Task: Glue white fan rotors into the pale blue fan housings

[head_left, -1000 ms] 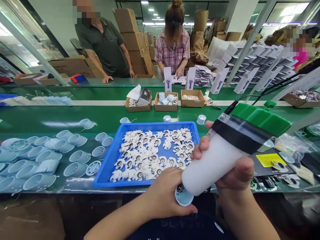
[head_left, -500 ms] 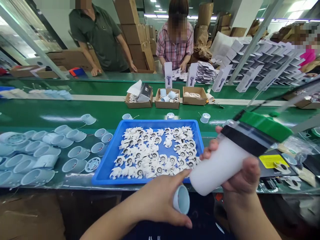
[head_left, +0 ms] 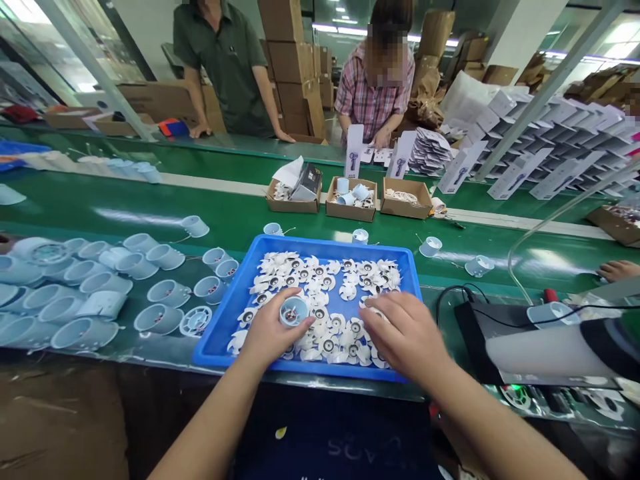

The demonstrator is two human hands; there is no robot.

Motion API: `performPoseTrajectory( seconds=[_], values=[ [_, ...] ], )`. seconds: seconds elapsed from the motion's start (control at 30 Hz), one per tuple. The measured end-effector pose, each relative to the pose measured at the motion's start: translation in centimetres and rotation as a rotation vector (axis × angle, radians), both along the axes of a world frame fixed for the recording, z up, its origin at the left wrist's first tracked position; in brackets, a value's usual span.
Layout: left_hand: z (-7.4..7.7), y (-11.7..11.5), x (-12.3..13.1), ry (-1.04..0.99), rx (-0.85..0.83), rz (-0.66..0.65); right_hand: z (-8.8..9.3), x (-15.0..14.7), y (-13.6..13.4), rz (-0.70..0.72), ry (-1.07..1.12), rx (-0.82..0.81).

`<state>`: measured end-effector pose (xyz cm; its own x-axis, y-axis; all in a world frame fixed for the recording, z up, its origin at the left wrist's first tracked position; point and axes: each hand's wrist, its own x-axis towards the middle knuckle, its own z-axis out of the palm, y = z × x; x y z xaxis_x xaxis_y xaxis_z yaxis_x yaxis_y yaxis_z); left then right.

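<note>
My left hand (head_left: pixel 273 333) is closed around a light blue plastic cup-shaped housing (head_left: pixel 294 311), its open end facing me and small wires showing inside. It is held over the left part of a blue tray (head_left: pixel 210 353). Many white fan blades (head_left: pixel 327 345) with dark round hubs lie in that tray. Over the tray's right side, my right hand (head_left: pixel 405 330) has its fingers bent down among the blades, fingertips touching them. Whatever those fingers pinch is hidden. A white bottle-like cylinder (head_left: pixel 545 350) with a black band lies at the far right, apart from both hands.
Several light blue housings (head_left: pixel 100 307) crowd the bench at left. Behind the tray stand three small cardboard boxes (head_left: pixel 350 212) of parts. Two people (head_left: pixel 377 80) are across the green belt (head_left: pixel 235 217). Another person's hand (head_left: pixel 619 270) shows at right, beyond black cables (head_left: pixel 443 300).
My right hand has let go of the white cylinder, now lying at right, and moved to the tray. My left hand has raised the blue housing from the tray's front edge to over the blades.
</note>
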<state>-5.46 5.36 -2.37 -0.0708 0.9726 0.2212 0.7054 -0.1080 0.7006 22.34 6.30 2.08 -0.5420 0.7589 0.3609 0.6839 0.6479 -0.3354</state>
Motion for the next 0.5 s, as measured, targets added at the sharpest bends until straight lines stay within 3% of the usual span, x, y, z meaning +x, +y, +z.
performPoseTrajectory(
  seconds=[0.07,0.13,0.23,0.37,0.5],
  values=[
    [0.1,-0.3,0.1,-0.016,0.014,0.007,-1.1,-3.0,4.0,0.025,-0.265,-0.116],
    [0.2,-0.7,-0.2,-0.053,0.035,0.019,-2.5,-5.4,7.2,0.005,-0.347,-0.217],
    [0.3,-1.6,-0.6,-0.124,0.025,0.025,-4.3,-7.2,9.8,-0.059,-0.382,-0.363],
    [1.2,-2.7,-0.9,-0.204,-0.056,0.011,-4.4,-7.3,9.9,-0.100,-0.220,-0.583],
    [2.4,-3.6,-0.8,-0.297,-0.062,-0.061,-2.6,-5.5,7.1,0.024,0.159,-0.894]
  ],
)
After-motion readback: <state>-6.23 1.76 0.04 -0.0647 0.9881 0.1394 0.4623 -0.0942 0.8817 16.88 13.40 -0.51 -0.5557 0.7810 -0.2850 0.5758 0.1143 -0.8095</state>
